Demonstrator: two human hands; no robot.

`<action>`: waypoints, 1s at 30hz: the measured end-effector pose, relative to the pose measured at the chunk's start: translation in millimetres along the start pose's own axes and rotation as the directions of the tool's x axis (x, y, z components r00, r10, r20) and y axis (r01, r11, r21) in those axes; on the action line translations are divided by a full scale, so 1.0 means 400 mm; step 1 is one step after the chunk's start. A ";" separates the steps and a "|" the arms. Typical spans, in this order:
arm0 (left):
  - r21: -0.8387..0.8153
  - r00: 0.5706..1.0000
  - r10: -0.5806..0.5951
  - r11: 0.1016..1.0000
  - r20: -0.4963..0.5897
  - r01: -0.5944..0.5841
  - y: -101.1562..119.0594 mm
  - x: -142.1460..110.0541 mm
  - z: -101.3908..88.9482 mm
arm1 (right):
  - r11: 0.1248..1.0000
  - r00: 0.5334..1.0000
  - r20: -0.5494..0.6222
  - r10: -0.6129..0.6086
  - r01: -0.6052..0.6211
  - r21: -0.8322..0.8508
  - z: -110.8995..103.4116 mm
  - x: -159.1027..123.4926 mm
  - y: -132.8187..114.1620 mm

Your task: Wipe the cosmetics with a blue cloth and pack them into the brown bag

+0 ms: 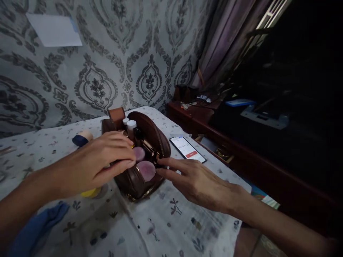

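A brown makeup bag [125, 181] with a gold zip lies open on the patterned bed cover. Inside it are two round pink-topped containers [146, 170], white-capped bottles [131, 124] and a gold-toned slim item [148, 146]. My left hand [112, 157] reaches over the bag's left side, its fingers and thumb closed beside the farther pink container. What those fingertips hold is hidden. At the bag's right rim is my right hand [190, 178], its finger and thumb pinching the edge near the zip and the nearer pink container.
A phone [188, 150] with a lit screen lies right of the bag. Left of it are a dark-blue and beige item [82, 137], a yellow item [91, 192] and blue cloth [40, 228]. A dark red wooden desk [184, 114] borders the right, below a curtain.
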State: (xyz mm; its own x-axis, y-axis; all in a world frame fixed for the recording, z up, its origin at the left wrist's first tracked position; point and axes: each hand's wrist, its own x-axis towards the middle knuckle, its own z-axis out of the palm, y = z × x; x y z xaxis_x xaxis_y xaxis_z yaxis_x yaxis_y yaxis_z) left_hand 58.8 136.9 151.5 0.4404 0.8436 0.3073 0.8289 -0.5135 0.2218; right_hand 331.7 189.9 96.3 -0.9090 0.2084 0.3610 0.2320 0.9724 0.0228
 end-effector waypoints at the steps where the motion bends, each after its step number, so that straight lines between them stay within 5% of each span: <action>1: 0.001 0.999 0.052 0.999 0.005 -0.052 0.003 -0.021 0.007 | 1.000 1.000 -0.010 -0.003 0.003 0.016 0.004 -0.005 -0.004; 4: 0.047 0.997 0.060 0.997 -0.043 -0.058 0.015 -0.067 0.038 | 0.998 1.000 -0.017 0.022 -0.021 0.057 0.016 -0.019 -0.018; 13: 0.120 0.944 -0.202 0.963 -0.262 0.240 0.011 -0.220 0.141 | 0.981 0.993 -0.060 0.103 -0.091 0.173 0.040 -0.038 -0.077; 17: 0.147 0.889 -0.294 0.921 -0.351 0.362 0.007 -0.328 0.216 | 0.966 0.960 -0.261 0.100 -0.032 0.255 0.063 -0.031 -0.119; 21: 0.187 0.903 -0.298 0.912 -0.309 0.365 0.023 -0.406 0.270 | 0.927 0.961 -0.277 0.019 0.087 0.365 0.122 -0.001 -0.171; 26: 0.185 0.920 -0.290 0.921 -0.263 0.344 0.027 -0.435 0.255 | 0.840 0.984 -0.174 -0.027 0.117 0.531 0.218 0.079 -0.247; 30: 0.200 0.875 -0.367 0.876 -0.316 0.440 -0.004 -0.452 0.219 | 0.748 0.996 -0.076 0.055 0.009 0.663 0.274 0.173 -0.296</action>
State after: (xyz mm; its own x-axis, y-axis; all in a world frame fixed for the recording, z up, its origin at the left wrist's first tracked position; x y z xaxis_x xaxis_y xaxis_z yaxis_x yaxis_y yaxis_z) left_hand 7.9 -1.1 14.4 -0.0280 0.8771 0.4795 0.9884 -0.0472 0.1440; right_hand 203.5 100.6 16.2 -0.8658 0.2534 0.4315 -0.0643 0.7987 -0.5983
